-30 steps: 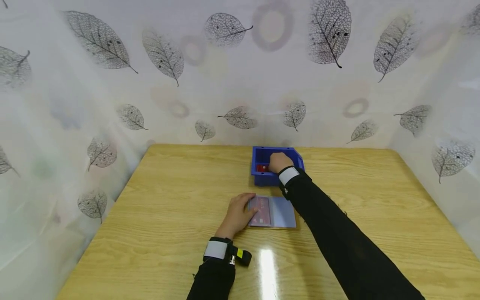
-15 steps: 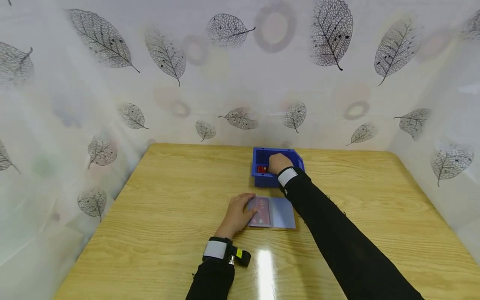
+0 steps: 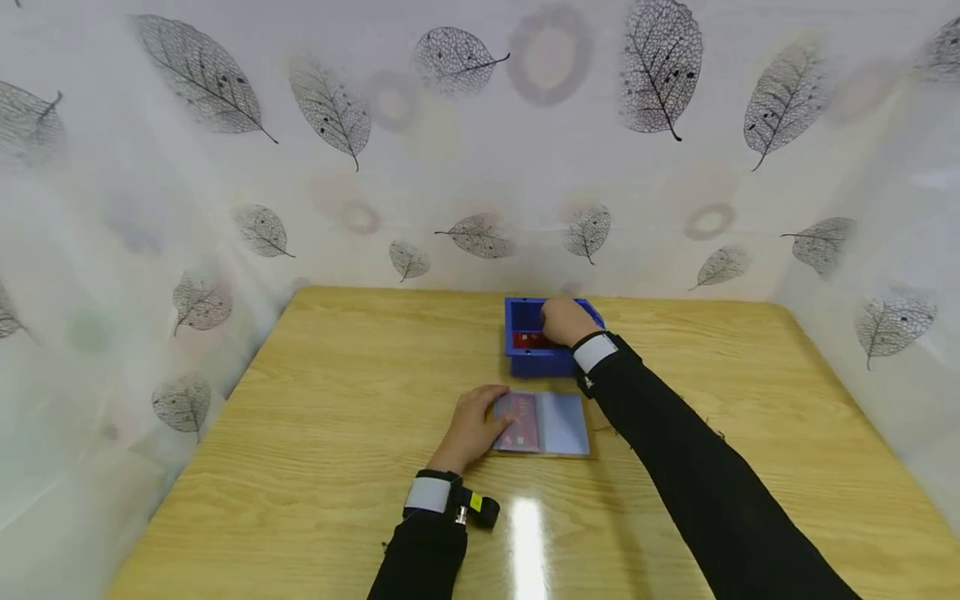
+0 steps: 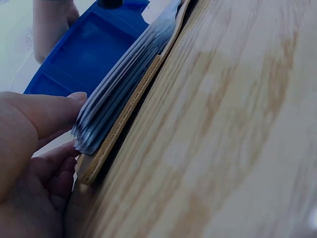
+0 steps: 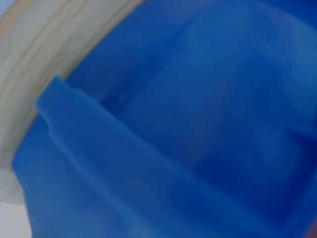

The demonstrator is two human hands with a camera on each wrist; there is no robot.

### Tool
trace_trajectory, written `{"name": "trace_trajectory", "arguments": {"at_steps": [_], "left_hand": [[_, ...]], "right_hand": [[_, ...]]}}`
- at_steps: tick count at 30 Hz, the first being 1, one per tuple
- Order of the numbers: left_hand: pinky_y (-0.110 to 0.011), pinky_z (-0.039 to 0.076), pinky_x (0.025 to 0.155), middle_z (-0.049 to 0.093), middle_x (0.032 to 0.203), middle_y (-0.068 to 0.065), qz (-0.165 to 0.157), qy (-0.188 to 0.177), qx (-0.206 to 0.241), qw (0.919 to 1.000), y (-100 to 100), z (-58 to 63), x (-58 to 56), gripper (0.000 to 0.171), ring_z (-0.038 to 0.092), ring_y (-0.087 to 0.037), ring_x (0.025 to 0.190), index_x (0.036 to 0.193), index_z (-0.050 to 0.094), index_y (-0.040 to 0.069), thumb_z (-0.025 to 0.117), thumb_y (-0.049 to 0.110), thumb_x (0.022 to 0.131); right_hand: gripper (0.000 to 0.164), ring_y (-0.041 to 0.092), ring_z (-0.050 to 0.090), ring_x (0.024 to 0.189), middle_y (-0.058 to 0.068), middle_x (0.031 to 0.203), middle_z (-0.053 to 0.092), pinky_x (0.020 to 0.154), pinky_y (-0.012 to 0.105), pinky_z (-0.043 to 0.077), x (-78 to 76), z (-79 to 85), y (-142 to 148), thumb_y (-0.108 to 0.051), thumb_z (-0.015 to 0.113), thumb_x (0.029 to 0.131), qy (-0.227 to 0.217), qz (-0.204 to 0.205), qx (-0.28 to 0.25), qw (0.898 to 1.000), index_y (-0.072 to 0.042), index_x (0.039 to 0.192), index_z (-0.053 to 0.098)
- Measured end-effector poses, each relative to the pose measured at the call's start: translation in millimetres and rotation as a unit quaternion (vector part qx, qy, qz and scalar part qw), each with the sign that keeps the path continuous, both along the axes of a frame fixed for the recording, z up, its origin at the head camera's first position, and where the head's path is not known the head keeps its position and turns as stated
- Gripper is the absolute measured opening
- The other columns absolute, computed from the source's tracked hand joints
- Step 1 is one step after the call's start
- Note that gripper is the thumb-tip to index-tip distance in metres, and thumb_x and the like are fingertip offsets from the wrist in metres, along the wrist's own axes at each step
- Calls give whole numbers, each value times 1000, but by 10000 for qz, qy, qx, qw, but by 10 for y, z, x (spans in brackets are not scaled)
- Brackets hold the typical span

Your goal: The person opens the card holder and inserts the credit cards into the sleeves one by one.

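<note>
My left hand holds the left edge of an opened card holder, its thumb on a clear sleeve with a pink card inside. In the left wrist view, the thumb of the left hand lies on the stacked sleeves, above the stitched tan cover. My right hand reaches down into a blue plastic bin, knuckles up and fingertips hidden. Beside it in the bin a red card shows. The right wrist view has mostly the blue bin's wall, blurred.
The bin stands near the back edge of the wooden table, just behind the card holder. A leaf-printed white curtain hangs behind and at both sides. The right forearm crosses the table's right half.
In the bin my right hand has shifted slightly right and up, and more of the red card shows beside it. My left hand and the card holder stay in place.
</note>
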State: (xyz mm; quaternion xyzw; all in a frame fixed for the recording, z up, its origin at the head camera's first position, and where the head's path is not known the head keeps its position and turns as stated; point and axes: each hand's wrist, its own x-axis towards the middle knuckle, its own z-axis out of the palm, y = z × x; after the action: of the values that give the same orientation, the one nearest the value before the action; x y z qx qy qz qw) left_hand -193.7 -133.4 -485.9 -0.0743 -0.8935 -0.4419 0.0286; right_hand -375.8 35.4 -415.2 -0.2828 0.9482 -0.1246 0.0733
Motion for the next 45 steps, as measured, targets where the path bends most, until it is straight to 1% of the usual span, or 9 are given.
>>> {"name": "trace_trajectory", "arguments": {"at_steps": [3,5,10,15,19,24,31,38,45], "left_hand": [[-51,35,106,54,134,-20,9,27,-16,10000,-8,4,-14,42,45,-40,125,129,59,1,69,13,90],[-51,34,106,54,135,-20,17,27,-20,10000,-9,3,-19,43,45,-40,125,130,59,1,68,13,90],[-51,33,107,54,135,-19,62,10,-47,10000,-5,2,-10,43,44,-39,127,130,58,2,68,13,90],[-51,33,107,54,136,-19,48,-35,-56,10000,11,-3,1,43,44,-38,128,131,58,3,66,13,91],[-52,33,107,54,136,-19,99,-26,-45,9999,-2,-10,2,43,44,-39,127,131,58,2,67,12,90],[-51,33,108,53,136,-20,133,-51,-89,9999,-2,2,-3,42,44,-39,128,131,58,2,66,13,91],[-51,32,108,53,137,-19,63,-143,-138,9998,34,7,-1,42,43,-39,129,132,57,3,65,14,92],[-52,32,108,54,135,-20,-43,26,-140,9999,29,-2,-9,42,44,-39,128,131,58,2,65,12,91],[-52,32,108,53,136,-20,-42,-14,-90,9999,23,6,6,42,43,-40,128,131,58,1,65,9,91]], "right_hand": [[10,30,63,76,16,83,68,71,38,52,40,128,107,-4,65,86,-78,-212,-469,9986,4,86,70],[19,33,66,90,17,96,71,81,44,52,71,203,188,-12,72,85,-35,-366,-649,9972,3,97,72],[24,18,52,59,4,65,60,59,33,43,89,304,417,-23,70,90,-546,-484,-637,9953,-2,79,67],[19,18,56,68,13,89,66,61,30,46,129,446,626,-9,62,94,-1425,-641,-958,9831,5,106,67],[24,25,60,76,21,103,66,64,33,49,170,546,680,-12,63,94,-918,-944,-1218,9838,5,110,64],[32,24,60,60,18,86,66,52,29,49,235,574,681,-25,61,97,-298,-1493,-1867,9705,-1,117,55],[24,19,60,55,11,79,61,59,46,56,713,455,663,-26,63,96,-1282,-1008,-3095,9368,-4,104,58],[24,20,65,70,23,100,61,63,46,57,1254,71,670,3,59,93,-1934,-108,-3210,9271,2,115,49],[52,18,62,60,14,81,59,55,35,55,1377,-250,684,6,63,89,-2230,-710,-3322,9137,5,135,40]]}}
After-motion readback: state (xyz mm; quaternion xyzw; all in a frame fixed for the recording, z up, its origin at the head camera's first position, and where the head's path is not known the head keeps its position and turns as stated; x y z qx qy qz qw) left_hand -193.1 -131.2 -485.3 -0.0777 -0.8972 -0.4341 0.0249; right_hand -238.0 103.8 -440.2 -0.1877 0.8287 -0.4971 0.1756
